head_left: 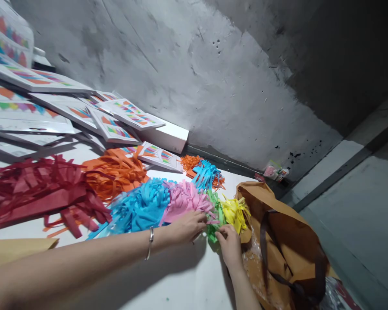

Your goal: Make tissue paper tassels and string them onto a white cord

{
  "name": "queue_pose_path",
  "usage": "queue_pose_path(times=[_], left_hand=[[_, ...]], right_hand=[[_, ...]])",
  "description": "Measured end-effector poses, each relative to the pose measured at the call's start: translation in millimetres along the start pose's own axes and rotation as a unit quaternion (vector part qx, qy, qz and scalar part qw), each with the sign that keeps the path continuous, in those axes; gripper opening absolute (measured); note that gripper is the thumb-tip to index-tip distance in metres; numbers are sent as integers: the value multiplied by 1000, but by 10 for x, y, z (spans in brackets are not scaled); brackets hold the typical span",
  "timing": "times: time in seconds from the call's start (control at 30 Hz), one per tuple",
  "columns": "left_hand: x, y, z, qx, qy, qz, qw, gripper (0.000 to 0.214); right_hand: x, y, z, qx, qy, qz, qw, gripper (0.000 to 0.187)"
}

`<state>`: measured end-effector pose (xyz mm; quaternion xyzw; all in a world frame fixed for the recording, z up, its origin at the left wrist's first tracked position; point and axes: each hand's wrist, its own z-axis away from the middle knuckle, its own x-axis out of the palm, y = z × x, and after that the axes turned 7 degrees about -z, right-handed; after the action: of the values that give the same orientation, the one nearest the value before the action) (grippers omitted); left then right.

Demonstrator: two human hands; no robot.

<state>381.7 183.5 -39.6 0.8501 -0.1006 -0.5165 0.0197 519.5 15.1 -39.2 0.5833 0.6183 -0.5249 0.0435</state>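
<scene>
A row of fringed tassels, paper or thin cloth, crosses the white table (pixel 168 275). My left hand (pixel 189 226), a silver bracelet on its wrist, lies at the front of the pink tassels (pixel 186 196). Its fingers are bent together at the border with the green tassels (pixel 217 211); what they hold is hidden. To the right, my right hand (pixel 230 245) pinches the lower end of the green tassels between thumb and fingers. Just behind it are yellow tassels (pixel 234 213). Blue tassels (pixel 145 204) sit left of the pink ones.
Farther left are orange (pixel 116 170) and dark red tassels (pixel 48 189). Flat packs with printed bunting pictures (pixel 129 113) are piled along the wall. A small blue bunch (pixel 207 174) is at the back. A brown bag with dark handles (pixel 287 241) stands close on the right.
</scene>
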Motion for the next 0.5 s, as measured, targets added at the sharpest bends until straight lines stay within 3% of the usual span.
queue_pose_path(times=[0.1, 0.2, 0.33, 0.5], left_hand=[[83, 155, -154, 14, -13, 31, 999, 17], [241, 234, -300, -14, -28, 63, 998, 11], [405, 177, -395, -65, -51, 118, 990, 18], [379, 35, -368, -104, -66, 194, 973, 21]], right_hand=[[-3, -28, 47, -13, 34, -25, 999, 18], [10, -65, 103, -27, 64, -44, 997, 21], [35, -57, 124, -27, 108, -59, 992, 25], [96, -6, 83, -5, 165, -71, 984, 24]])
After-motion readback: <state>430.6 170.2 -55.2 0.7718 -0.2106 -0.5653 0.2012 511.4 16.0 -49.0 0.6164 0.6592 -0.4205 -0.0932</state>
